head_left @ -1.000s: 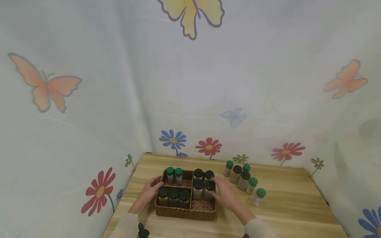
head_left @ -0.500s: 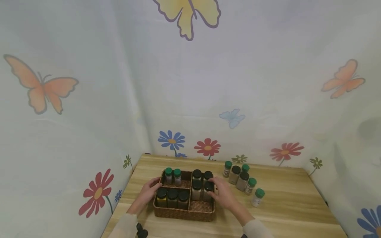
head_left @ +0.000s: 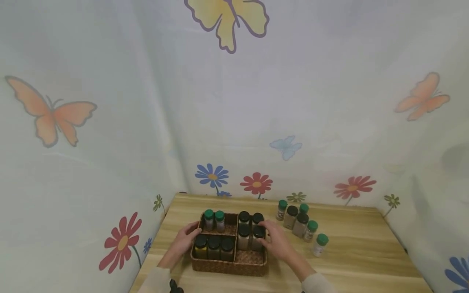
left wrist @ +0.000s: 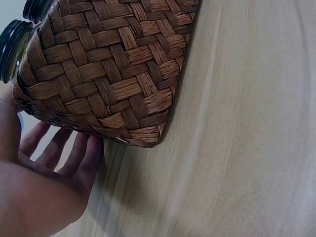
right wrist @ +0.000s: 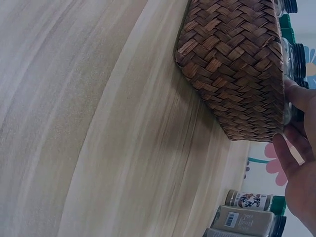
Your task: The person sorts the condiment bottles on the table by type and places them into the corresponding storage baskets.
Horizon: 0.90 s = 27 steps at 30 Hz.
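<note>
A brown woven basket (head_left: 231, 267) with compartments stands on the wooden table in the head view. My left hand (head_left: 184, 240) holds its left end, thumb at the rim and fingers against the outer wall. In the left wrist view, the fingers (left wrist: 81, 155) lie along that end wall. At the right end, my right hand (head_left: 279, 242) pinches a black-lidded spice jar (head_left: 258, 232), thumb and index finger around its lid and side. Several black-lidded jars (head_left: 244, 231) stand beside it. Two green-lidded jars (head_left: 214, 219) occupy the back left compartment, and three black-lidded jars (head_left: 214, 248) the front left one.
Right of the basket, several loose spice jars (head_left: 301, 224) with black or green lids stand on the table (head_left: 351, 252). One green-lidded jar (head_left: 320, 245) is nearest the front. A curtain (head_left: 234, 101) printed with butterflies and flowers surrounds the table. A small black object (head_left: 176, 287) lies by the left sleeve.
The head view has shifted slightly. Both hands keep their places at the basket, and the jars stand as before.
</note>
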### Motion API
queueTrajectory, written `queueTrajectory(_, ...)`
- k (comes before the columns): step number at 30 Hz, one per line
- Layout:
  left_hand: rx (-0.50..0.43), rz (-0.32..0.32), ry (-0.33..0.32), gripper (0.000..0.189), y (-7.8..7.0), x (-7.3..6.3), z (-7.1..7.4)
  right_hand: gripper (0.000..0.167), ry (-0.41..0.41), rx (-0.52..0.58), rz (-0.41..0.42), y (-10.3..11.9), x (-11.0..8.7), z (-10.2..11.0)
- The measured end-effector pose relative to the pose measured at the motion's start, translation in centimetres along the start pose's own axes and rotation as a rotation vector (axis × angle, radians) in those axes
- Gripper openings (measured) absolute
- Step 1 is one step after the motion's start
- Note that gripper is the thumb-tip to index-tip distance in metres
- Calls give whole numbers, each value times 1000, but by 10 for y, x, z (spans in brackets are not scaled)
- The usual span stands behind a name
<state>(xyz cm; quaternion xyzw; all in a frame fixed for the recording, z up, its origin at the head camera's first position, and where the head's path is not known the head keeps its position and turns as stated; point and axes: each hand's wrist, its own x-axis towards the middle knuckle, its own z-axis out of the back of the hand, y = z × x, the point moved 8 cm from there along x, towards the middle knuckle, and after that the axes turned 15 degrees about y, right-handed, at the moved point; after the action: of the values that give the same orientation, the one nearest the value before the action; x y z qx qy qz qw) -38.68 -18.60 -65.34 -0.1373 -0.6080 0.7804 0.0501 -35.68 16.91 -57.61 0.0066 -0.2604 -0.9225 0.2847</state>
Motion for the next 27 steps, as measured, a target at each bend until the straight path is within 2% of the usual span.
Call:
queueTrajectory(8, -5, 5, 21, 54, 0, 2, 1, 46, 21, 8, -17, -4, 1, 2)
queueTrajectory(19, -80, 27, 22, 56, 17, 1, 0, 47, 34, 24, -21, -5, -3, -4)
queueTrajectory(27, -101, 24, 26, 62, 15, 4, 2, 48, 15, 40, -24, -1, -3, 0)
